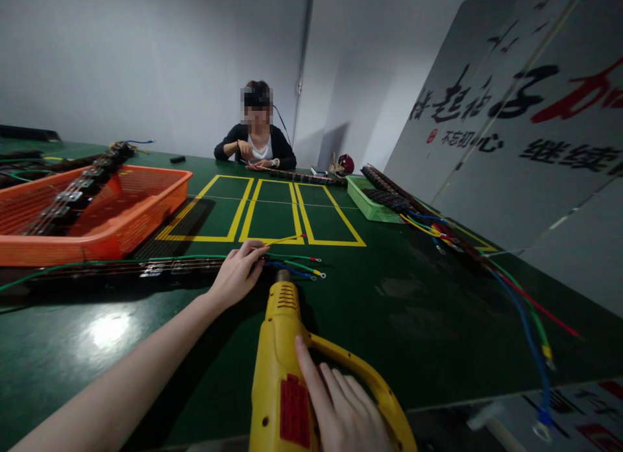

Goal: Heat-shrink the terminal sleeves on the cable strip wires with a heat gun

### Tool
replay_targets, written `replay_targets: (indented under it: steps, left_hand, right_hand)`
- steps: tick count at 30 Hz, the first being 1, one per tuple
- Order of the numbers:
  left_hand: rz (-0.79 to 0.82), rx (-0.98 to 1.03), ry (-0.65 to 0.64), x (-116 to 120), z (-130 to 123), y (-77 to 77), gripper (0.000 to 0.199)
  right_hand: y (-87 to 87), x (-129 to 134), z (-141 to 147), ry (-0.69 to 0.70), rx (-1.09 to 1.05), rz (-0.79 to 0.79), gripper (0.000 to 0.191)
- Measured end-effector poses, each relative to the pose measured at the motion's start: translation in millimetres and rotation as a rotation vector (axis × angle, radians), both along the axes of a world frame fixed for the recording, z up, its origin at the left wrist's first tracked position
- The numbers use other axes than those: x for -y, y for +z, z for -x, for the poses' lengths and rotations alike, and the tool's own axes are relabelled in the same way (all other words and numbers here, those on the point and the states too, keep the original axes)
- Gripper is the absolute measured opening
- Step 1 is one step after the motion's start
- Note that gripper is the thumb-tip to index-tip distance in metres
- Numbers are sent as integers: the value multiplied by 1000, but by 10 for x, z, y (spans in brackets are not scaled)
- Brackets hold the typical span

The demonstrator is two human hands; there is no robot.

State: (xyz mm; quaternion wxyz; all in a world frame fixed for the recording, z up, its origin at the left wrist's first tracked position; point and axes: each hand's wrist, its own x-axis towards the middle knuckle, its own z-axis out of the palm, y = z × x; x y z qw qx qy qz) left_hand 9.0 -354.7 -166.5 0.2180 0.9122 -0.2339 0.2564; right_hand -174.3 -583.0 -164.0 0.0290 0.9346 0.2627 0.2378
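My right hand [343, 403] is wrapped round the handle of a yellow heat gun [280, 348], its index finger laid along the body. The gun's metal nozzle points away from me, close to several wire ends [304, 270] with ring terminals. These wires are green, blue and yellow, and come out of a long dark wire harness [175, 268] lying across the table. My left hand [241, 273] has its fingers closed on the harness's wires near that end, just left of the nozzle. One yellow wire [287, 238] angles up to the right from its fingertips.
An orange basket [146, 212] with another harness stands at the left. A green basket [367, 202] and harnesses [467, 251] with loose wires lie at the right. Yellow tape rectangles [302, 209] mark the green table [413, 322]. Opposite sits a person [260, 144], hands on the table.
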Motion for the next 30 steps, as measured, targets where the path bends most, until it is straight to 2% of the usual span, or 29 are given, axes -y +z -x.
replay_targets:
  steps: [5,11,16,19,22,25,30]
  left_hand:
    - [-13,-10,22,18,17,26,35]
    - [-29,-46,22,3,11,46,34]
    - [0,-68,23,3,-36,46,34]
    - [47,-104,18,-8,-90,44,34]
    - [100,-121,-15,-32,-145,37,35]
    - [128,-118,-55,-58,-190,26,36]
    - [137,-127,-56,-88,-228,20,38]
  right_hand:
    - [11,187,65,-19,-19,14,77]
    - [101,207,157,-166,-80,-31,86]
    - [60,219,170,-175,-55,0,80]
    - [17,207,135,-133,-27,22,76]
    - [4,99,70,-74,-7,6,75]
    - [28,-115,5,-45,2,-35,73]
    - [85,-426,-48,4,-23,-87,65]
